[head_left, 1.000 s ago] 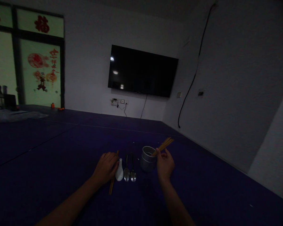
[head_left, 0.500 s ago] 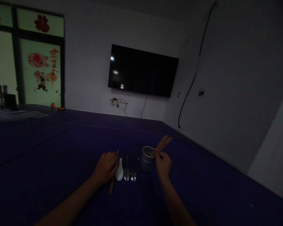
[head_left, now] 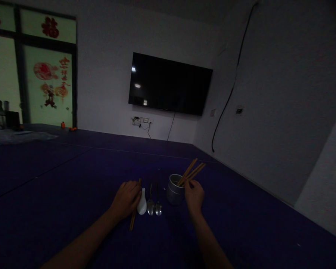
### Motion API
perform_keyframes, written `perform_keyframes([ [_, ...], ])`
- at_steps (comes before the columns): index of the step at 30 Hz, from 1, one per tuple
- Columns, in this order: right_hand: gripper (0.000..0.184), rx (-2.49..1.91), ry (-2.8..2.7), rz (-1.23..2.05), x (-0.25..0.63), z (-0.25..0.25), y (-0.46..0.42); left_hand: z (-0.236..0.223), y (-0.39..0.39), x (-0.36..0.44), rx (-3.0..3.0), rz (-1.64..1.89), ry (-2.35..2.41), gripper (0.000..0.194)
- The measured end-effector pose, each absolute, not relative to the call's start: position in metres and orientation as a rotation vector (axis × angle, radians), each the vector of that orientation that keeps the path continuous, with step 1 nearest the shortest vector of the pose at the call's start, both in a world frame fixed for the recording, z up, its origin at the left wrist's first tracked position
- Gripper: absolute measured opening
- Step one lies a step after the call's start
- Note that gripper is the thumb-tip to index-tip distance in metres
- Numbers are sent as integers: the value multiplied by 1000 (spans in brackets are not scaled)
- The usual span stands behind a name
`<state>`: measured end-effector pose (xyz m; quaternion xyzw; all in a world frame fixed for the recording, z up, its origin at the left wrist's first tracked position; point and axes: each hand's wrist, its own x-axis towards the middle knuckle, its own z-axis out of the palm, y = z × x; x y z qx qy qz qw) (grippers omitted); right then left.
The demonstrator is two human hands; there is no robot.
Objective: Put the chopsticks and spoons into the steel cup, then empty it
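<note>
My right hand is at the right side of a grey metal cup, pinching wooden chopsticks whose lower ends dip inside the rim. Their upper ends fan into two groups. Over a pair of chopsticks lying on the purple surface, my left hand is closed, its fingers curled on their upper part. A white soup spoon lies just right of that hand. Beside it are two metal spoons, one nearer and one closer to the cup, bowls toward me.
The purple surface stretches back to a wall with a black television. Clear plastic sheeting and small orange objects lie at the far left. A black cable hangs down the right wall.
The chopsticks at my right hand have spread from one tight bundle into two groups, one leaning further left over the cup. My right hand shifted slightly left; the left stayed put.
</note>
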<state>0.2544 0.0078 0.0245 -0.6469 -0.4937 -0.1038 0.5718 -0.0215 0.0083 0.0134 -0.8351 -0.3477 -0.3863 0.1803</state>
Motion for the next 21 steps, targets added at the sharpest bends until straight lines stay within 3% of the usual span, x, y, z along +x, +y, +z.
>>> perform_keyframes([
  [21,50,-1558,-1102,-172,249,31,1,12,10,-22,-2381,-1095,-974,22],
])
